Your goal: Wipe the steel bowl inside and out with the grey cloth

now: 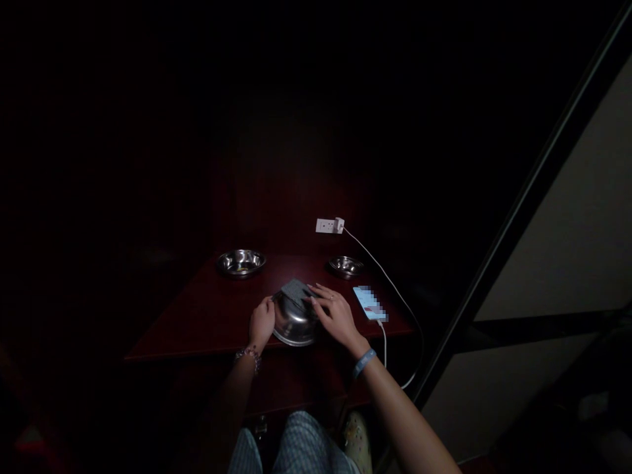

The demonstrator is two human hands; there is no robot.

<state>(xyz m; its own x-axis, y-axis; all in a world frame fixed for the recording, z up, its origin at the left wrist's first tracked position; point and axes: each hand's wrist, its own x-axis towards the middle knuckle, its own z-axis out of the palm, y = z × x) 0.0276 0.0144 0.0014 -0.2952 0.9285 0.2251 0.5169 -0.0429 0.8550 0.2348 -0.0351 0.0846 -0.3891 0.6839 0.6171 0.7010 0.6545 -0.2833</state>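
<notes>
A shiny steel bowl (296, 328) is tipped over near the front edge of the table, its outer side turned up. My left hand (261, 322) is closed on the bowl's left rim. Against the bowl's upper outside lies a flat grey scouring pad (295, 289). My right hand (338, 317) holds the pad's right side with its fingertips, fingers partly extended over the bowl. The bowl's inside is hidden from view.
On the dark red table (197, 322) stand a wide steel bowl (241, 263) at back left and a smaller steel bowl (345, 266) at back right. A lit phone (368, 303) lies right, its white cable (385, 273) running to a wall socket (326, 226).
</notes>
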